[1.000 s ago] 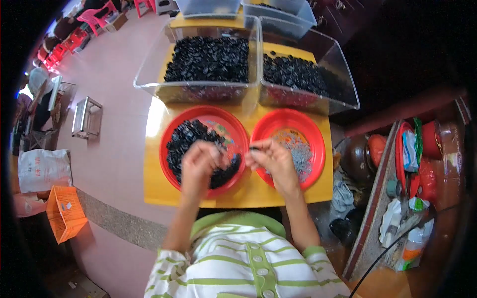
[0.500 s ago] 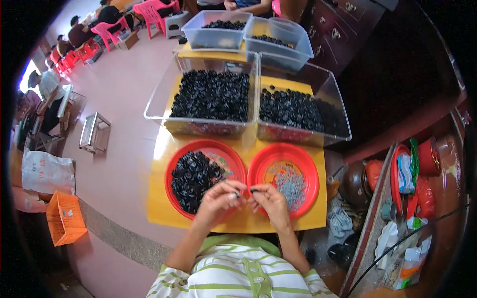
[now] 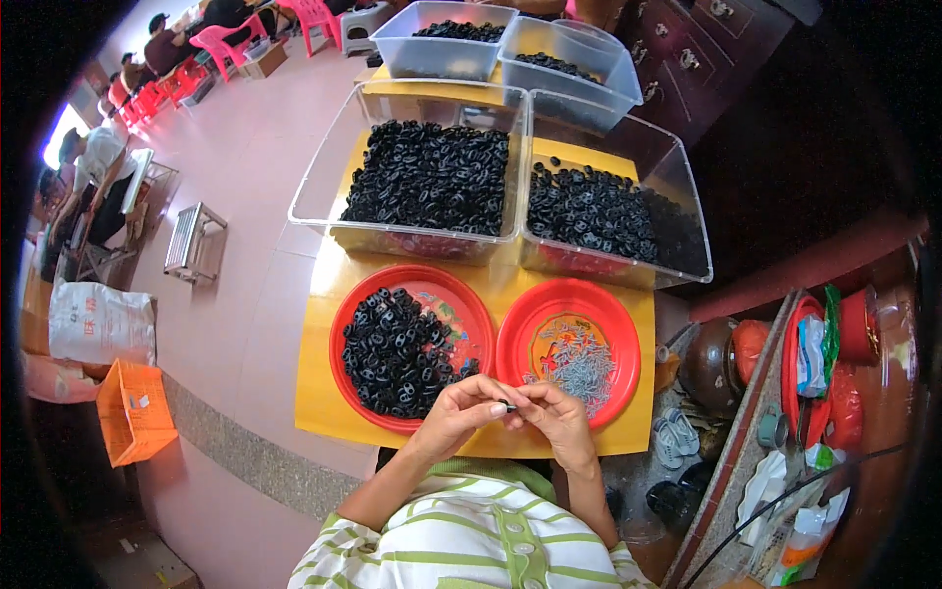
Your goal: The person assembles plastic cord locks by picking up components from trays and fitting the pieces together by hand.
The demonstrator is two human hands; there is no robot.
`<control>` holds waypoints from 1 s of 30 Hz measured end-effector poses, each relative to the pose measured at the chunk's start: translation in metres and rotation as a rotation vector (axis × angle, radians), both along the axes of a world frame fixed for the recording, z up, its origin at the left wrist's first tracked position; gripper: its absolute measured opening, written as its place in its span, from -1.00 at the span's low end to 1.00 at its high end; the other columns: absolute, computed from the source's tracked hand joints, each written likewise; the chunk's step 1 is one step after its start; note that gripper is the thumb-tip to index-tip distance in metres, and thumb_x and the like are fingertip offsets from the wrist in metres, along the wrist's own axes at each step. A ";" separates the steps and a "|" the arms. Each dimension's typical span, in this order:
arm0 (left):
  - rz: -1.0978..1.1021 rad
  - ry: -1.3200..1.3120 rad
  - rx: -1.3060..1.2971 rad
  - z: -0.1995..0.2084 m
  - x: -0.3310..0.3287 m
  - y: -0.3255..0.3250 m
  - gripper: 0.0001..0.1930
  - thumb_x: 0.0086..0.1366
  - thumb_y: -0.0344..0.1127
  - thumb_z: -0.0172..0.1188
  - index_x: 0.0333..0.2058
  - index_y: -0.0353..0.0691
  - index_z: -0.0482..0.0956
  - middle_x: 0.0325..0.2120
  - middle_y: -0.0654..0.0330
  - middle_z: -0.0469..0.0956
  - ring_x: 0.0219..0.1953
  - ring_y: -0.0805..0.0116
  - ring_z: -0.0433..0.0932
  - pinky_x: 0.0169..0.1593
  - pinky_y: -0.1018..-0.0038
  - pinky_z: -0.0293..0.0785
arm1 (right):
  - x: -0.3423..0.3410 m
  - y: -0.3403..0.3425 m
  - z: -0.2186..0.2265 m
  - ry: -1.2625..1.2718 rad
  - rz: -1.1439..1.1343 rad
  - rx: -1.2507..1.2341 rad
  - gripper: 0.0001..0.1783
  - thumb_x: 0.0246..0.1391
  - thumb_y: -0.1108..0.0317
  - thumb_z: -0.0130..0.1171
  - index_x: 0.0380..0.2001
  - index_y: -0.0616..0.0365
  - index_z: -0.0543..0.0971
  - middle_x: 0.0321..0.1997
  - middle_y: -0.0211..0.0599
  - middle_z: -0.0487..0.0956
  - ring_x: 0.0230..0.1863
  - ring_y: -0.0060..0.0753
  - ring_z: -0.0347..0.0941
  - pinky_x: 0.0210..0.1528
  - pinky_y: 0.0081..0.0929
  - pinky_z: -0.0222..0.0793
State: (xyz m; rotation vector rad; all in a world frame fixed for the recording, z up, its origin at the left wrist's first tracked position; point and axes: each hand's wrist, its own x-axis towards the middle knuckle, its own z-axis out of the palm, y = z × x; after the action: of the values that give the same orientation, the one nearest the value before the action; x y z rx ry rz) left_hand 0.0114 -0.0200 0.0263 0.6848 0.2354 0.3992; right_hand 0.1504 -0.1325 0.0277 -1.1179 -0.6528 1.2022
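Above the table's near edge my two hands meet fingertip to fingertip. My left hand [image 3: 456, 420] pinches a small black plastic piece [image 3: 507, 405] between thumb and fingers. The fingers of my right hand [image 3: 556, 424] are closed against the same spot; what they hold is hidden. Behind my left hand, a red round tray [image 3: 471, 294] carries a heap of flat black oval pieces with holes [image 3: 388, 344]. Beyond my right hand, a second red tray [image 3: 625, 393] holds many small silvery metal pins [image 3: 579, 371].
Two large clear bins [image 3: 304, 201] full of black pieces stand behind the trays on the yellow table [image 3: 324, 407], with two smaller tubs [image 3: 432, 59] farther back. A cluttered shelf [image 3: 731, 432] is at right. An orange basket [image 3: 137, 412] and a metal stool [image 3: 193, 240] stand left.
My hands, a little apart before with a dark bit in each, have come together and moved slightly right in the picture. The whole view has shifted slightly.
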 end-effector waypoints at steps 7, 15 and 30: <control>0.067 0.061 0.129 -0.005 0.003 -0.002 -0.94 0.22 -0.47 0.10 -0.33 -0.31 0.48 -0.22 0.09 0.54 -0.11 0.37 0.48 0.01 0.40 0.40 | 0.003 0.003 -0.009 0.046 -0.110 -0.063 -0.71 0.11 0.39 0.13 -0.10 0.25 0.44 -0.22 -0.34 0.54 -0.30 -0.64 0.46 -0.31 -0.71 0.38; 0.071 0.014 0.289 -0.006 0.008 0.001 -0.92 0.17 -0.54 0.14 -0.33 -0.34 0.51 -0.27 0.07 0.55 -0.14 0.30 0.50 0.01 0.37 0.38 | 0.008 0.008 -0.008 0.122 -0.084 -0.132 -0.83 0.13 0.31 0.13 -0.27 0.17 0.54 -0.39 -0.52 0.51 -0.42 -0.73 0.38 -0.45 -0.74 0.28; -0.051 0.060 0.687 -0.004 -0.004 0.013 -0.95 0.12 -0.49 0.19 -0.42 -0.34 0.56 -0.35 0.09 0.59 -0.22 0.28 0.54 -0.05 0.37 0.41 | 0.014 0.007 -0.010 0.231 0.113 -0.210 -0.81 0.13 0.32 0.12 -0.25 0.18 0.52 -0.41 -0.51 0.53 -0.42 -0.72 0.40 -0.38 -0.73 0.31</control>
State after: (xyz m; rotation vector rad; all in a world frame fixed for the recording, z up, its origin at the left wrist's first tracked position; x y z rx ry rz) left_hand 0.0076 -0.0074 0.0218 1.3759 0.1326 0.4111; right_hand 0.1639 -0.1258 0.0182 -1.1050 -0.4236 1.4984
